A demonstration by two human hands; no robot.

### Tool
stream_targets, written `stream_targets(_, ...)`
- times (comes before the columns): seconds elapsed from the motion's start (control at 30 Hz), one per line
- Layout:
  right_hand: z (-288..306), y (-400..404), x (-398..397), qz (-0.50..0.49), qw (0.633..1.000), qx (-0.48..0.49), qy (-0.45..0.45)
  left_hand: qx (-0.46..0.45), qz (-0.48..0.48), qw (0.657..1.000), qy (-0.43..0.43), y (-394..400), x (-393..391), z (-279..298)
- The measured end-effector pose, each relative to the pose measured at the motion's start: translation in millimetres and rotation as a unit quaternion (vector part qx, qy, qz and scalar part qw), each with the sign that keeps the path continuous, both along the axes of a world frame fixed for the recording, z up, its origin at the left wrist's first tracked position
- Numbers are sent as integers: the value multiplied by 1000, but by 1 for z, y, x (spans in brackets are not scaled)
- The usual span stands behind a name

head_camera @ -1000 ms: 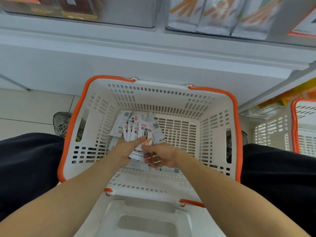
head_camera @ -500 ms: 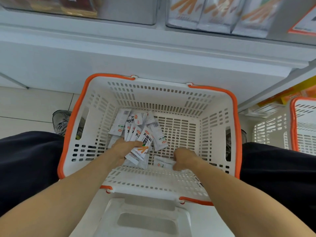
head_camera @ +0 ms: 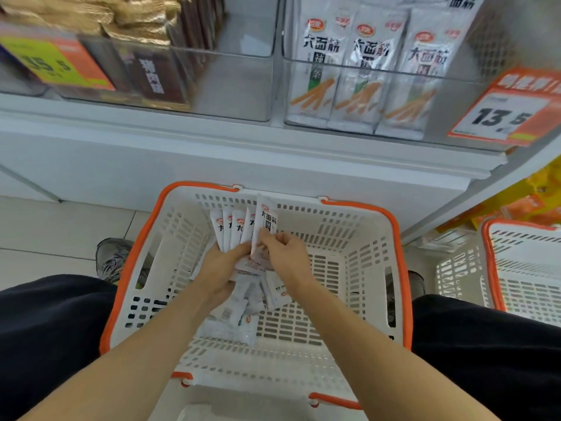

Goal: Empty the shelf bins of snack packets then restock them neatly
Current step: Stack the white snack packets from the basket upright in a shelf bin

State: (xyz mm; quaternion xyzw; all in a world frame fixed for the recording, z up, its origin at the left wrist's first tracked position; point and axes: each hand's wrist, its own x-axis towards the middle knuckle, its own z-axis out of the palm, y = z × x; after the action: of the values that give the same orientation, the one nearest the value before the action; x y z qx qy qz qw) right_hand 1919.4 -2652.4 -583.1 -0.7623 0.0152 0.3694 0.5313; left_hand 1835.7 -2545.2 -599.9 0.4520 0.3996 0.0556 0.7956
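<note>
Over the white basket with orange rim [head_camera: 400, 253], my left hand [head_camera: 220, 268] grips a fanned stack of white snack packets [head_camera: 232, 229]. My right hand [head_camera: 285, 253] pinches one more white packet [head_camera: 265, 221] and holds it upright against the right side of that fan. Several loose packets [head_camera: 239, 317] lie on the basket floor under my wrists. On the shelf above, a clear bin [head_camera: 379, 95] holds three of the same white packets standing upright.
A second clear bin [head_camera: 236, 83] to the left holds brown and gold packets at its left side. Price tags hang at far left [head_camera: 57, 65] and far right [head_camera: 501, 117]. Another white and orange basket [head_camera: 491, 265] stands at the right. My knees flank the basket.
My right hand picked a packet off the basket floor and brought it up to the stack in my left hand. Both hands rose, and my head tilted up, showing the shelf bins.
</note>
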Motion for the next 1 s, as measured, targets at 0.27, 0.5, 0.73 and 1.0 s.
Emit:
stream_targets(0.27, 50, -11, 39, 29, 997, 4, 73, -42, -42, 997, -53, -2, 14, 48)
stream_targets(0.5, 125, -33, 52, 133, 980, 9, 145, 75, -141, 986, -56, -33, 19, 81)
stream_targets(0.73, 178, -90, 52, 160, 973, 19, 163, 134, -153, 979, -29, -79, 25, 119)
stream_targets(1.0, 239, -134, 93, 215, 972, 83, -42, 322, -137, 922, -166, -102, 60, 202)
